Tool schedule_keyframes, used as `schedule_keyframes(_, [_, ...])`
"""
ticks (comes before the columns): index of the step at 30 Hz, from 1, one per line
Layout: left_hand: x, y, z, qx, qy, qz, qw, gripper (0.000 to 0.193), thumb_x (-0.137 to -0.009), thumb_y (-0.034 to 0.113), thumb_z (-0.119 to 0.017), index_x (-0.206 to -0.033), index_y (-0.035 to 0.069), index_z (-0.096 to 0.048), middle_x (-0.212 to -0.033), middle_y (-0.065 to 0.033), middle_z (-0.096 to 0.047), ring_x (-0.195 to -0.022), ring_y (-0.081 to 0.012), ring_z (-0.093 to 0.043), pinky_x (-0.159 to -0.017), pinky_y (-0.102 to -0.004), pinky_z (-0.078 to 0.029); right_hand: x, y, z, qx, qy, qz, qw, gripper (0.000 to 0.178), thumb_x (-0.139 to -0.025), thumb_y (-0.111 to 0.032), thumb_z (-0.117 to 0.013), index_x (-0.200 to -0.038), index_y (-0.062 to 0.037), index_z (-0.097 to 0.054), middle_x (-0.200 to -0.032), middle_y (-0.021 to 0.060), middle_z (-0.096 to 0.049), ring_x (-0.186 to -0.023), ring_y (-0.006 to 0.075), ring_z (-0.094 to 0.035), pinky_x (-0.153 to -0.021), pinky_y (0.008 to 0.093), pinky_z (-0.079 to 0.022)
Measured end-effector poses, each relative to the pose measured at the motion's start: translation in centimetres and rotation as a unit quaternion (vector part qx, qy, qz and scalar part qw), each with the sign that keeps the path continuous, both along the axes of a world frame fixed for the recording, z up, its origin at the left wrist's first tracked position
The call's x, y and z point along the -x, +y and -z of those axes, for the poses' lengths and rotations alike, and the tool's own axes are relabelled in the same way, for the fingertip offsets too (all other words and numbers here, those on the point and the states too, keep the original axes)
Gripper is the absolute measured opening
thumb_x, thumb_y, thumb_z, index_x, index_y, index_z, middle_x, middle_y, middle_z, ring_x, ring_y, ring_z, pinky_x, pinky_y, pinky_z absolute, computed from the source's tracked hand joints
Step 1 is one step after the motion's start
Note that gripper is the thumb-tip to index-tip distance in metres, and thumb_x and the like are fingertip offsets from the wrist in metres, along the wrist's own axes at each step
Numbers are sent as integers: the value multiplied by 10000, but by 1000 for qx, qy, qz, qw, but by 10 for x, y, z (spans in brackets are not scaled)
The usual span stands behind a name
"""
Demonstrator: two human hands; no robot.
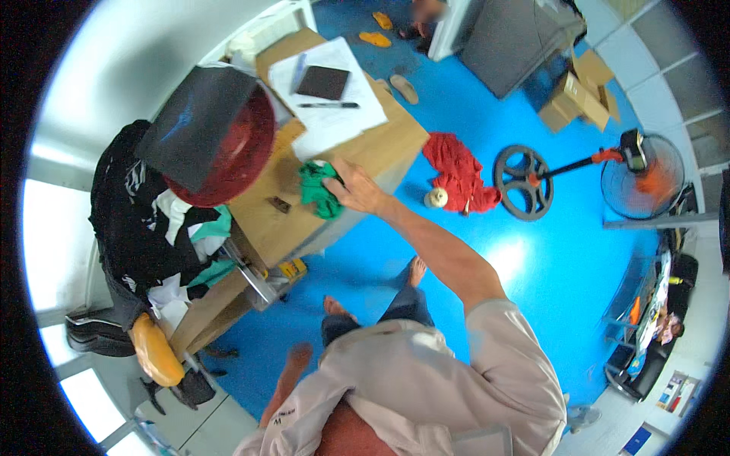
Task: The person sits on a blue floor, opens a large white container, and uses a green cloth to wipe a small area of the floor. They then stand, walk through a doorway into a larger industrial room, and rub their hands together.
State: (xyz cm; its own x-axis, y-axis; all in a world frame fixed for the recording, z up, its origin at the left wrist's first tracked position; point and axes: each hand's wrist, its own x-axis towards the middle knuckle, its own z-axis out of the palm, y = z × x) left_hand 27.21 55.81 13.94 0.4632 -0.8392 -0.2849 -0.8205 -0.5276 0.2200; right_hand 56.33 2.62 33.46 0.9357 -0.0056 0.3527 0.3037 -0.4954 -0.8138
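My right hand (359, 188) reaches over the wooden desk (407, 140), its fingers closed on a crumpled green cloth (318, 190) that lies on the desktop. A small dark brown piece (278, 204) lies on the wood just left of the cloth. Farther back are white paper sheets (353, 68) with a dark flat notebook (323, 82) and a black pen (328, 105) on them. My left hand (299, 354) hangs low beside my body, away from the desk; its fingers are too blurred to make out.
A red basin (247, 148) with a dark flat panel (199, 125) over it stands on the desk's left. Dark clothes (129, 220) heap beside an open drawer (258, 285). On the blue floor lie a red cloth (460, 171) and a fan with a round base (525, 182). Cardboard boxes (582, 95) sit far right.
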Motion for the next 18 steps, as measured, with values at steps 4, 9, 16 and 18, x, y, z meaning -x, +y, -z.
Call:
schedule_keyframes(4, [-64,-143,-107,62,113,-224,966,223,-932,186,-602,-1041,6,-675,-1012,-182,-698,-947,-319,-681,-785,-422,-540,80,-30,-25,-150,13,6,989,266,-908,-215,-594,-1036,-3,-500,-916,247,-539,-864,451,-542,-790,484,-465])
schedule_keyframes(9, [-94,-334,-241,188,156,-445,861,220,-943,170,-598,-1067,9,-684,-1020,-177,-702,-934,-300,-672,-838,-415,-519,227,-112,26,-290,201,188,917,279,-928,-169,-607,-1157,-13,-574,-983,149,-623,-890,223,-602,-784,368,-493])
schedule_keyframes(16, [-160,-452,-282,384,-70,-286,875,256,-901,86,-614,-1136,-12,-642,-1173,-188,-644,-1103,-334,-608,-962,-413,-465,438,-257,145,-383,202,461,774,320,-920,-82,-614,-1231,-7,-597,-1032,46,-657,-903,137,-587,-797,299,-495])
schedule_keyframes(18, [-181,-465,-281,410,-120,-265,864,298,-886,83,-620,-1165,-22,-618,-1243,-198,-599,-1158,-348,-570,-997,-429,-438,475,-278,151,-439,158,507,725,270,-928,-90,-611,-1188,-19,-600,-1018,49,-652,-872,141,-592,-779,305,-503])
